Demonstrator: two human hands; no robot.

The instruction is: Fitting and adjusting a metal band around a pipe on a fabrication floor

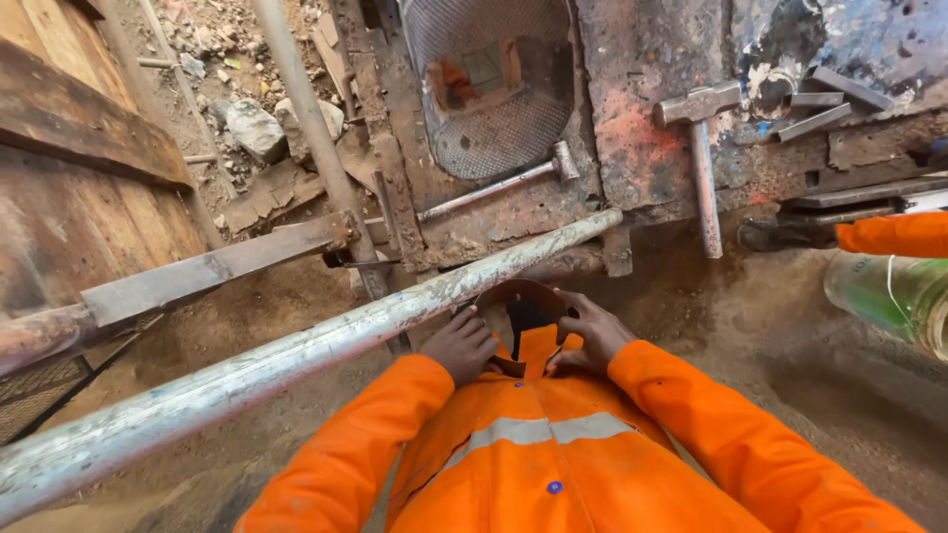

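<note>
Close against my orange jacket I hold a rusty curved metal piece (521, 299) with a dark cut-out in its middle. My left hand (462, 345) grips its left edge. My right hand (590, 333) grips its right edge, fingers curled over the rim. The lower part of the piece is hidden behind my hands and jacket. A long grey metal pipe (296, 350) runs diagonally just in front of my hands, from the lower left up to the middle.
A sledgehammer (702, 148) and a smaller hammer (513, 183) lie on the rusty, paint-stained surface ahead, next to a round wire-mesh screen (494, 128). Another person's orange sleeve (894, 235) and a green container (889, 296) are at right. Wooden planks (79, 197) and rubble (252, 123) lie at left.
</note>
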